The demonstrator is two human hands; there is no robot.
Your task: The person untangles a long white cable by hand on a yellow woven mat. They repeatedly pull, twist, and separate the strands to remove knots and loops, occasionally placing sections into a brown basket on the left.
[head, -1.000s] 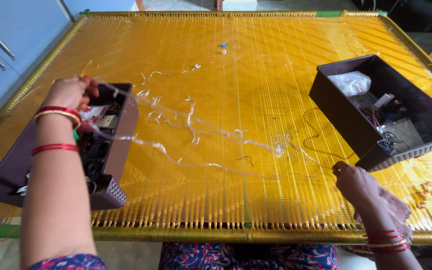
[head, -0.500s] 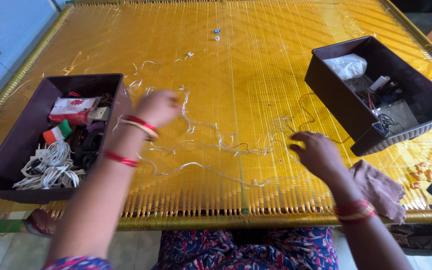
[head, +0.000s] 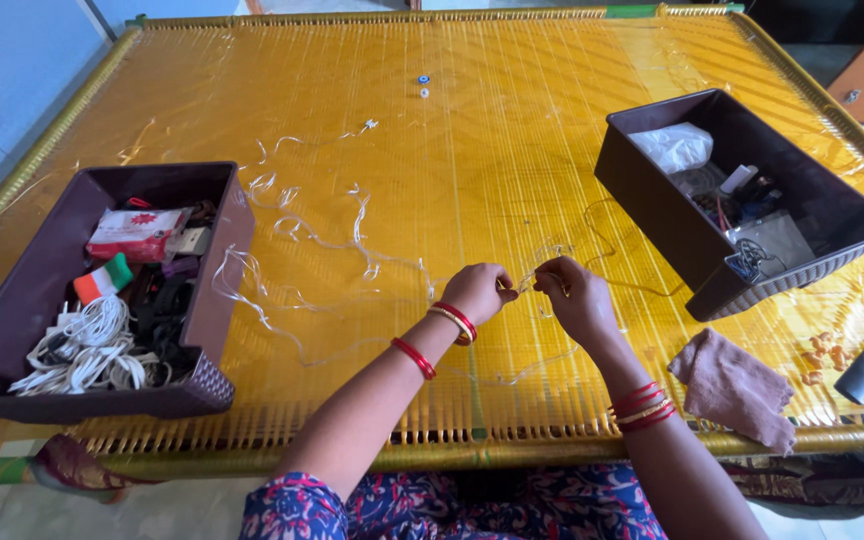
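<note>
At far left we see a dark plastic bin point(head: 217, 290) of white cables and a red-and-white packet point(head: 134, 232). Our left hand point(head: 479, 292) and right hand point(head: 574, 297) almost meet, fingers pinched on a thin clear cord point(head: 297, 235) trailing over the yellow woven cot point(head: 492, 150). A second bin point(head: 652, 195) sits right.
</note>
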